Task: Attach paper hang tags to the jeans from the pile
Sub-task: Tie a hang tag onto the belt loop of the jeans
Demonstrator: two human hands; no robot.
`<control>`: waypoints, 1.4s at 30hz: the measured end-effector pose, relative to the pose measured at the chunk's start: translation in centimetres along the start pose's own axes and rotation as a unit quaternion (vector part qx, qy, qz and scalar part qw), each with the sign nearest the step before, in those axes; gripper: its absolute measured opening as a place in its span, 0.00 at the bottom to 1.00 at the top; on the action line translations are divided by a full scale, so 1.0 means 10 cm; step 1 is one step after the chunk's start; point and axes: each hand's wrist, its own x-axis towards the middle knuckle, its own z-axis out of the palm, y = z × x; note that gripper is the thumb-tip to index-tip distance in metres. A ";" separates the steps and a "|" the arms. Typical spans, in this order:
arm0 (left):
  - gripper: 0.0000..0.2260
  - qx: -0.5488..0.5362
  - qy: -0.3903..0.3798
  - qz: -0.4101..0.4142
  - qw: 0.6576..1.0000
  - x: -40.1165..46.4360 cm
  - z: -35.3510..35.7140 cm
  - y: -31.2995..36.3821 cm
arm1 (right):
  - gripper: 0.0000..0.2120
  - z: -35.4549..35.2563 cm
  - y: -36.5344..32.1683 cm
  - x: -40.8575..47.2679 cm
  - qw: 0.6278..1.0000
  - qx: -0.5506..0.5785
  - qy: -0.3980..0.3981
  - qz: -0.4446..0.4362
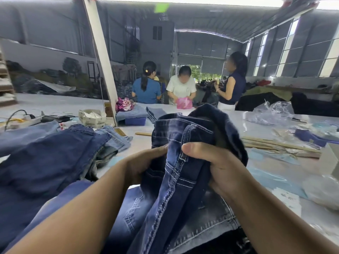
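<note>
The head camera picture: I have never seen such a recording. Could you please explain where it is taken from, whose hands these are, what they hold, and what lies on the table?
There is only one picture, and no machine. A person wears a camera on the head, so you look forward and down at their own two bare arms.

The left hand and the right hand both hold a pair of dark blue jeans, bunched up, with fingers curled round the cloth near a seam with pale stitching. No paper tag is visible on these jeans.

On the grey table, a pile of other jeans lies to the left. A small cardboard box stands further back. To the right lie thin wooden sticks and clear plastic bags.

Three other people stand at the far side.
</note>
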 end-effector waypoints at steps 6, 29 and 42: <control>0.30 -0.054 -0.044 0.013 0.998 0.08 -0.12 -0.04 | 0.35 0.02 0.04 0.19 0.986 0.152 0.068 0.016; 0.17 -0.133 -0.039 0.188 0.972 -0.27 -0.17 0.31 | 0.23 -0.03 -0.07 0.43 0.987 0.155 -0.012 0.034; 0.12 0.186 0.454 0.269 0.829 -0.74 -0.46 0.81 | 0.35 0.36 -0.01 0.77 0.983 -0.062 0.069 0.161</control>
